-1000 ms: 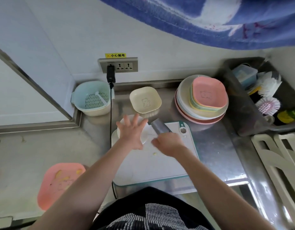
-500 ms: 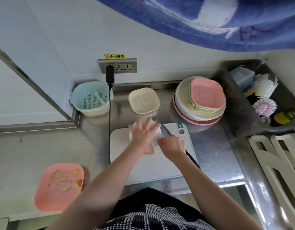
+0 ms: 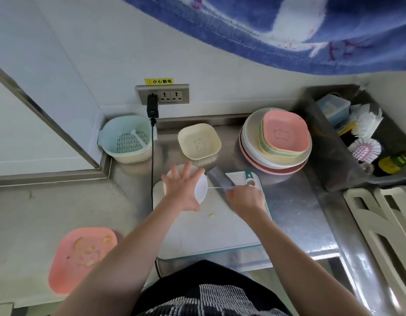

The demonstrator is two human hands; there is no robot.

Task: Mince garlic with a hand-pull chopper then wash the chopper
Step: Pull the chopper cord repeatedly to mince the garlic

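The white round hand-pull chopper (image 3: 201, 188) stands at the back left of the white cutting board (image 3: 209, 231). My left hand (image 3: 182, 190) lies flat on its lid, fingers spread, and hides most of it. My right hand (image 3: 245, 199) is a fist to the right of the chopper, closed on the pull handle. A thin white cord (image 3: 217, 187) runs taut from the chopper to that fist. One small yellow garlic bit (image 3: 211, 215) lies on the board near my left thumb.
A grey cleaver blade (image 3: 218, 177) lies on the board behind my right hand. Behind it stand a cream bowl (image 3: 198, 141), stacked plates (image 3: 275, 142) and a colander basket (image 3: 125, 139). A black cable (image 3: 152, 167) skirts the board's left edge. A pink dish (image 3: 81, 258) with peels sits front left.
Half a second ago my right fist was against the chopper; it has since moved right, drawing the cord out. My left hand stays pressed on the lid.
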